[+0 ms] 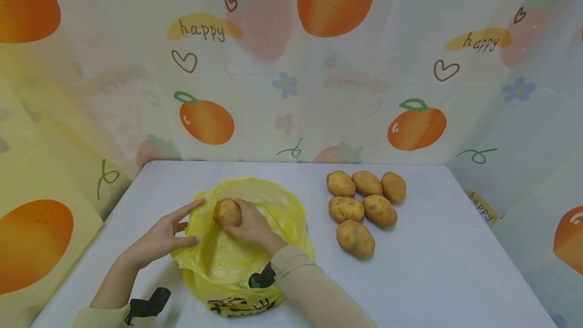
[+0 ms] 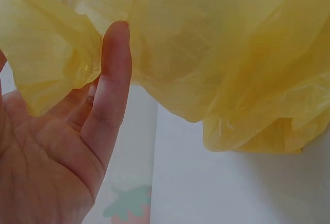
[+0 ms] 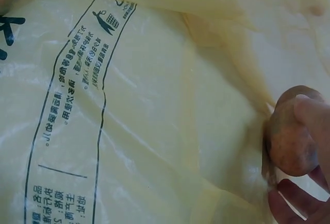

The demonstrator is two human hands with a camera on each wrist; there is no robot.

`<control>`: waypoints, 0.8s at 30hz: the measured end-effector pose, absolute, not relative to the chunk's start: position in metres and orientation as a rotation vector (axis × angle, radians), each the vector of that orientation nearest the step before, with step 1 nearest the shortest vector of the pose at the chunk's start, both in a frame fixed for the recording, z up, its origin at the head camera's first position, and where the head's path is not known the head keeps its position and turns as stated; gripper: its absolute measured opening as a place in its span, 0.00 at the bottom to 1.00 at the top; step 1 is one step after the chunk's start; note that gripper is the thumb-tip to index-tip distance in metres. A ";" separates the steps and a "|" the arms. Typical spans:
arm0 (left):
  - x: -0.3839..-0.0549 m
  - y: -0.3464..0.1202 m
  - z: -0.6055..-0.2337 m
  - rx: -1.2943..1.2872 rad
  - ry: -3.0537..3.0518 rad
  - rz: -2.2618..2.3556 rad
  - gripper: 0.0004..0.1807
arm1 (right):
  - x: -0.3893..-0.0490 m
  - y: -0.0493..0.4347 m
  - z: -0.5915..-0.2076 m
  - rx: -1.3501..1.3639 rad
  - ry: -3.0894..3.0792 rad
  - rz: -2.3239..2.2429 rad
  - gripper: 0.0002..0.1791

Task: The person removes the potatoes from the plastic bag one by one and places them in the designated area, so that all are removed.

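A thin yellow plastic bag (image 1: 291, 206) stands with its mouth spread wide on the white table. My right hand (image 1: 252, 224) reaches inside and grips a potato (image 1: 226, 212) near the bag's left inner wall; the right wrist view shows fingers and thumb around the same potato (image 3: 291, 131), with printed bag film beside it. At the bag's left rim, my left hand (image 1: 157, 234) has its fingers extended, touching the plastic. The left wrist view shows a straight finger (image 2: 114, 74) against a fold of the bag (image 2: 56, 54). The fingertips beyond that fold are partly hidden.
Several loose potatoes (image 1: 346, 210) lie grouped on the table (image 1: 437, 247) to the right of the bag. A fruit-patterned cloth (image 1: 319, 80) hangs behind the table and along its sides. A black wrist-worn device (image 1: 148, 303) sits at my left wrist.
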State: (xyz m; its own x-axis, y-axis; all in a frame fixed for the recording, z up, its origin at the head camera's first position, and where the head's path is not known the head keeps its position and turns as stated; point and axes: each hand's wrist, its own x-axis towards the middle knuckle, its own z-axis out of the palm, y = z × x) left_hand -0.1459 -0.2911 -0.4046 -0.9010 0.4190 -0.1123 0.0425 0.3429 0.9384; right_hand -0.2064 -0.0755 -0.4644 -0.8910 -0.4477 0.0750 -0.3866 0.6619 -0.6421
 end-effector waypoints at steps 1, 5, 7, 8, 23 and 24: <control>-0.146 -0.291 -0.404 0.409 2.279 1.576 0.44 | -0.206 -0.075 -0.464 -0.706 2.779 -1.041 0.38; -0.145 -0.291 -0.404 0.409 2.283 1.577 0.44 | -0.206 -0.073 -0.463 -0.739 2.772 -1.038 0.37; -0.145 -0.291 -0.404 0.410 2.282 1.579 0.44 | -0.206 -0.072 -0.461 -0.750 2.766 -1.032 0.37; -0.145 -0.291 -0.404 0.409 2.281 1.580 0.44 | -0.206 -0.071 -0.461 -0.758 2.765 -1.030 0.37; -0.144 -0.290 -0.402 0.402 2.289 1.572 0.44 | -0.207 -0.065 -0.458 -0.889 2.657 -1.020 0.37; -0.144 -0.290 -0.402 0.403 2.289 1.573 0.44 | -0.207 -0.066 -0.459 -0.884 2.657 -1.029 0.37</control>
